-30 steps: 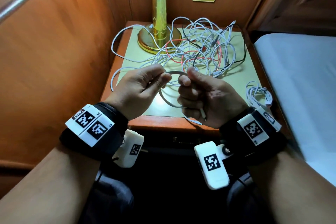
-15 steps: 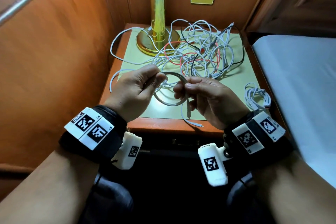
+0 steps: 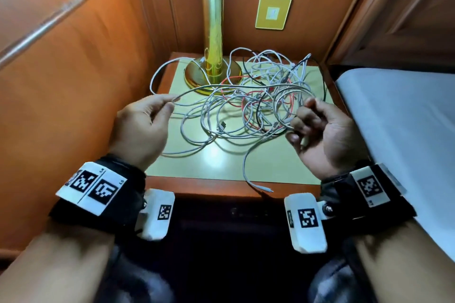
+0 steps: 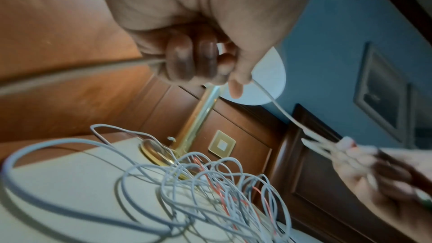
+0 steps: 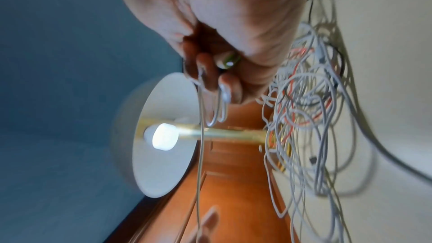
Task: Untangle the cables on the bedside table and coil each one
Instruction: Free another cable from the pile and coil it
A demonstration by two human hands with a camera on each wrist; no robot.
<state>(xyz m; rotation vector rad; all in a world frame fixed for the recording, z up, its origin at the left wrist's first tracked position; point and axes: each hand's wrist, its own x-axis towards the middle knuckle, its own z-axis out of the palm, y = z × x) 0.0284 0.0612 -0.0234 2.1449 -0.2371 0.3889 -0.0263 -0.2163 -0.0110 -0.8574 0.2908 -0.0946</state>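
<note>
A tangle of white, red and black cables lies on the bedside table. My left hand pinches one white cable, which runs taut across the tangle to my right hand. The right hand grips a few small loops of that white cable. In the left wrist view the cable leaves my curled left fingers toward the right hand. A loose end with a plug hangs over the table's front edge.
A brass lamp base stands at the table's back left, with cables around it; its lit shade is overhead. Wooden panels close in the left and back. A wall plate is behind. The bed borders the right side.
The hands, close together over the table's front a second ago, have moved apart. The left hand has drawn the white cable out to the left; the right hand has carried its loops to the right.
</note>
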